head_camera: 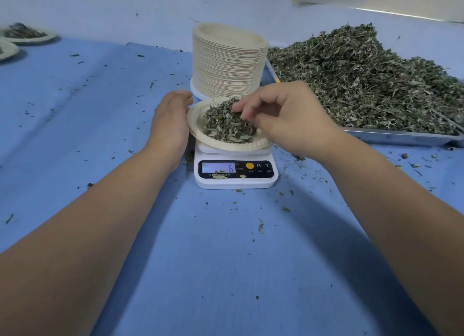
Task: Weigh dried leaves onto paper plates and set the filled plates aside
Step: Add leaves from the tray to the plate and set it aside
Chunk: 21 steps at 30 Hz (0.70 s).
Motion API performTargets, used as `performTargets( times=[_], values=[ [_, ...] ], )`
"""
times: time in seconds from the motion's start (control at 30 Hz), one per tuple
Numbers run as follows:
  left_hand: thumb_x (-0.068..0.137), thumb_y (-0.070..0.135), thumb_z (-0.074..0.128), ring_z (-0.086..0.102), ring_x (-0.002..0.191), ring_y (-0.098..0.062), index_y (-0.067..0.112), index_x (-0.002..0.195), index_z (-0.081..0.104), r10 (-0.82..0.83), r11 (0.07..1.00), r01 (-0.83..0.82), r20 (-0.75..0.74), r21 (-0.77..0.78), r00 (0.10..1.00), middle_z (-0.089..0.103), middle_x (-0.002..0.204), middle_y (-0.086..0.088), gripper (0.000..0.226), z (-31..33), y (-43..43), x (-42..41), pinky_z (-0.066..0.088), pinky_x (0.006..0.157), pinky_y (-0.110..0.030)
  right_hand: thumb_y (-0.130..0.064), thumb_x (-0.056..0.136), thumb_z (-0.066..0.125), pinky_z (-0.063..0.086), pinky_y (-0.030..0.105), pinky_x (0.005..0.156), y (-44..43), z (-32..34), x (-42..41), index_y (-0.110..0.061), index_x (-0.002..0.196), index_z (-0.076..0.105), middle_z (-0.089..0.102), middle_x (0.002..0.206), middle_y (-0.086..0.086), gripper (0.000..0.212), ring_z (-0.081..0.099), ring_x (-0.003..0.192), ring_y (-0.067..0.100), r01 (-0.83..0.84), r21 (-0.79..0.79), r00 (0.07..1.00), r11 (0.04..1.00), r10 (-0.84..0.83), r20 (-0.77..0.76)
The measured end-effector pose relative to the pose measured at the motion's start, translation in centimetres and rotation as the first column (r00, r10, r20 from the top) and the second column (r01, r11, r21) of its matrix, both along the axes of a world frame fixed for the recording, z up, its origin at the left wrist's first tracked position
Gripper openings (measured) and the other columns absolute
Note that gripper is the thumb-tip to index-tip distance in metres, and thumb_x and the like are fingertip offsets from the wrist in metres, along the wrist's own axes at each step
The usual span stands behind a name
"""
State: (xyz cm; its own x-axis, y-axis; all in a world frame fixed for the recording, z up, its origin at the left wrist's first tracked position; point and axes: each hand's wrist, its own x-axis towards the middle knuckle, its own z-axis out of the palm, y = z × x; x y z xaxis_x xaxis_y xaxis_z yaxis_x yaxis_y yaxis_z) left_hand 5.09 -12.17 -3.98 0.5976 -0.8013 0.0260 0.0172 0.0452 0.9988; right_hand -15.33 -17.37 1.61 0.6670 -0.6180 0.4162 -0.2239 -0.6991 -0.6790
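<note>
Beige paper plate (pixel 200 132) on scale (pixel 236 180), heaped w/ grey-green dried leaves (pixel 223 125)

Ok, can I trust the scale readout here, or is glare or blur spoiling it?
Head view: the scale display is sharp and glare-free, showing a 6, though leaf scraps cover part of it; the head view's left edge smears the filled plates; soft shadows fall on the blue cloth.

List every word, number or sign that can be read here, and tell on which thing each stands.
"6": on the display of the scale; dried leaves lying at its lower edge may hide other digits.
"M", "T": right of the orange button on the scale's panel.
Small print under the buttons and the display: too small to read.
Nothing else shows readable text.
</note>
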Motion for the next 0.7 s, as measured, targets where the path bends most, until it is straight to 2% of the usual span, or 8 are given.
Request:
performTargets(
  times=[0.1, 0.17, 0.27, 0.33, 0.4, 0.5, 0.6, 0.7],
  values=[
    [0.078, 0.051, 0.046, 0.062, 0.122, -0.012, 0.037, 0.106, 0.067, 0.009, 1.000, -0.009, -0.006, -0.008, 1.000, 0.066, 0.127, 0.015, 0.038, -0.3, -0.3, 0.3, 0.044, 0.114, -0.048, 0.009, 0.089, 0.060, 0.056, 0.020, 0.083, -2.0, -0.2, -1.2, -0.011, 0.089, 0.077, 0.076, 0.093, -0.007, 0.026, 0.071, 0.089, 0.003, 0.182, -0.034, 0.981, 0.983, -0.179, 0.081],
    [0.078, 0.052, 0.046, 0.061, 0.122, -0.011, 0.036, 0.111, 0.068, 0.011, 1.000, -0.011, 0.001, 0.000, 1.000, 0.066, 0.128, 0.015, 0.042, -0.4, -0.5, 0.4, 0.043, 0.114, -0.046, -0.001, 0.091, 0.059, 0.054, 0.023, 0.078, -3.7, -0.6, -2.6, -0.017, 0.094, 0.076, 0.072, 0.088, -0.011, 0.023, 0.066, 0.079, 0.005, 0.386, -0.210, 0.921, 0.898, -0.388, 0.031],
    [0.079, 0.053, 0.046, 0.062, 0.123, -0.016, 0.035, 0.112, 0.069, 0.019, 1.000, -0.019, 0.010, 0.012, 1.000, 0.067, 0.127, 0.016, 0.044, -0.5, -0.6, 0.4, 0.043, 0.114, -0.051, -0.029, 0.101, 0.053, 0.054, 0.039, 0.078, -6.3, -1.6, -4.7, -0.016, 0.108, 0.068, 0.070, 0.096, 0.005, 0.021, 0.062, 0.084, 0.026, 0.484, -0.416, 0.755, 0.770, -0.608, -0.247],
    [0.079, 0.053, 0.047, 0.061, 0.126, -0.030, 0.032, 0.109, 0.070, 0.026, 0.999, -0.026, 0.012, 0.024, 1.000, 0.069, 0.125, 0.012, 0.043, -0.5, -0.6, 0.4, 0.039, 0.115, -0.061, -0.047, 0.105, 0.039, 0.048, 0.040, 0.070, -7.2, -2.8, -5.3, -0.014, 0.098, 0.061, 0.064, 0.088, 0.010, 0.040, 0.057, 0.079, 0.033, 0.481, -0.427, 0.628, 0.766, -0.641, -0.442],
    [0.079, 0.052, 0.048, 0.057, 0.130, -0.038, 0.034, 0.103, 0.069, 0.025, 0.999, -0.026, 0.022, 0.022, 0.999, 0.070, 0.126, 0.006, 0.037, -0.4, -0.5, 0.3, 0.036, 0.113, -0.065, -0.055, 0.106, 0.024, 0.042, 0.038, 0.065, -7.5, -3.7, -5.4, -0.014, 0.080, 0.052, 0.056, 0.076, 0.008, 0.056, 0.053, 0.072, 0.032, 0.465, -0.443, 0.570, 0.766, -0.642, -0.512],
    [0.079, 0.051, 0.048, 0.059, 0.127, -0.034, 0.035, 0.098, 0.070, 0.033, 0.999, -0.033, 0.017, 0.012, 0.999, 0.069, 0.125, 0.008, 0.034, -0.3, -0.5, 0.3, 0.039, 0.113, -0.064, -0.054, 0.106, 0.023, 0.035, 0.034, 0.055, -7.9, -4.3, -5.3, -0.015, 0.069, 0.047, 0.051, 0.065, 0.007, 0.059, 0.048, 0.060, 0.026, 0.433, -0.487, 0.614, 0.759, -0.644, -0.456],
    [0.078, 0.052, 0.047, 0.060, 0.127, -0.030, 0.036, 0.100, 0.070, 0.034, 0.999, -0.034, 0.019, 0.017, 0.999, 0.068, 0.126, 0.011, 0.036, -0.4, -0.6, 0.3, 0.039, 0.114, -0.062, -0.048, 0.107, 0.030, 0.028, 0.032, 0.051, -8.5, -4.1, -5.2, -0.013, 0.069, 0.043, 0.050, 0.063, 0.009, 0.053, 0.048, 0.058, 0.028, 0.444, -0.437, 0.673, 0.782, -0.613, -0.414],
    [0.078, 0.052, 0.049, 0.063, 0.116, -0.033, 0.035, 0.092, 0.070, 0.021, 1.000, -0.021, 0.017, 0.001, 1.000, 0.070, 0.120, 0.010, 0.030, -0.5, -0.6, 0.4, 0.039, 0.111, -0.065, -0.049, 0.107, 0.031, 0.030, 0.031, 0.051, -9.3, -3.6, -4.8, -0.010, 0.070, 0.045, 0.051, 0.063, 0.010, 0.056, 0.047, 0.057, 0.028, 0.463, -0.383, 0.646, 0.799, -0.600, -0.471]
  ],
)
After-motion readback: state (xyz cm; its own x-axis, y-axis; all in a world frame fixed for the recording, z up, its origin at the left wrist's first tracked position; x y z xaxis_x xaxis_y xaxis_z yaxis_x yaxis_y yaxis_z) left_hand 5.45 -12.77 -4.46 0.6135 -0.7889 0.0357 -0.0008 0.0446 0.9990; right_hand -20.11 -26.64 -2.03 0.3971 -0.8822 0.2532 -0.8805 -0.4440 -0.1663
